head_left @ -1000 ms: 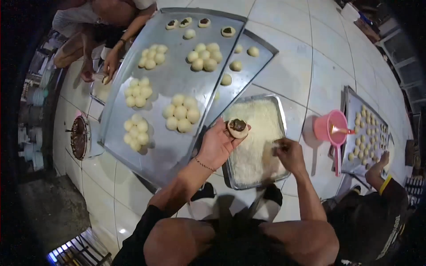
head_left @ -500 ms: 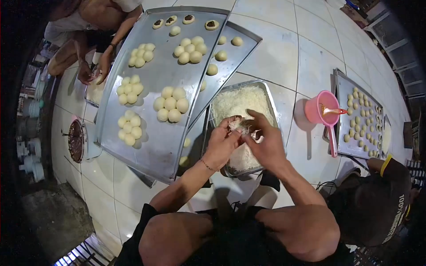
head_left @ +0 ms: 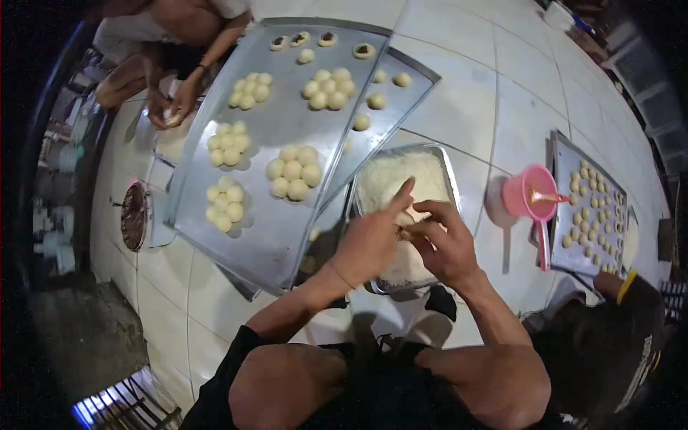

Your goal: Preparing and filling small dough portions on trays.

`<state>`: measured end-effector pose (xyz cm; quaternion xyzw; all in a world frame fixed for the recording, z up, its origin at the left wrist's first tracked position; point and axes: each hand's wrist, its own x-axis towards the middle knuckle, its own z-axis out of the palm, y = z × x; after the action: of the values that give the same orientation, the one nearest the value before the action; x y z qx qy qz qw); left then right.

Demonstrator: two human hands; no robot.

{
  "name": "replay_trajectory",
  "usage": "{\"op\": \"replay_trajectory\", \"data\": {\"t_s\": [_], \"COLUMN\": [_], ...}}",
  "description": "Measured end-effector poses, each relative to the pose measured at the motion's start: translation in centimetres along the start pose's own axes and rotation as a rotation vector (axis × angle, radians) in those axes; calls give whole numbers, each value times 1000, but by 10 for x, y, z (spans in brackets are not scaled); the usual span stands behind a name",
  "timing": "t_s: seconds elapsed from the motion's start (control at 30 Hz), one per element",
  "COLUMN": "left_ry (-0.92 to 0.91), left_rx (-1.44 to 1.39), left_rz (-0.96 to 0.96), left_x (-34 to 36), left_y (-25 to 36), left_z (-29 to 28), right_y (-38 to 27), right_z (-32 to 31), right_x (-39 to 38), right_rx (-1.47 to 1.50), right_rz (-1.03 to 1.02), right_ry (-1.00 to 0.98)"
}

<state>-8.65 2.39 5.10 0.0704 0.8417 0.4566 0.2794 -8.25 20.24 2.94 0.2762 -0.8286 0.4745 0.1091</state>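
Both my hands meet over a metal tray [head_left: 454, 185] heaped with fine white shreds [head_left: 390, 175]. My left hand [head_left: 367, 244] is blurred; one finger stretches up and forward while the others bend in toward the right hand. The fingers of my right hand [head_left: 446, 244] are curled into a pinch against the left fingertips. A small pale bit shows between the hands, mostly covered, so its kind cannot be told. To the left, a large metal baking tray [head_left: 258, 190] carries clusters of round dough balls [head_left: 294, 172] and several pieces with dark filling [head_left: 327, 39].
Under the large tray lies another tray [head_left: 401, 111] with dough balls. A pink dipper [head_left: 527, 193] holding a brush stands right, before a tray of small balls [head_left: 591, 208]. A bowl of dark filling [head_left: 135, 215] is left. Another person's hands [head_left: 172, 107] work far left; someone sits lower right.
My left hand has turned over the right, one finger now stretched out. The whitish, shred-flecked piece seen earlier between my fingers is now mostly hidden. The whole view has shifted slightly.
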Motion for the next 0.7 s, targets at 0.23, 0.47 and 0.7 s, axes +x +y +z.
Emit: {"op": "replay_trajectory", "data": {"t_s": [0.23,0.47,0.7], "left_ry": [333,426,276], "left_rx": [-404,-545,-905], "left_rz": [381,447,271], "left_x": [-6,-14,-5], "left_y": [-10,12,-13], "left_z": [6,25,8], "right_y": [-27,-25,-38], "right_z": [-12,-3,-20], "right_x": [11,17,22], "right_rx": [77,-117,310], "right_rz": [186,76,475], "right_ry": [-48,31,26]}}
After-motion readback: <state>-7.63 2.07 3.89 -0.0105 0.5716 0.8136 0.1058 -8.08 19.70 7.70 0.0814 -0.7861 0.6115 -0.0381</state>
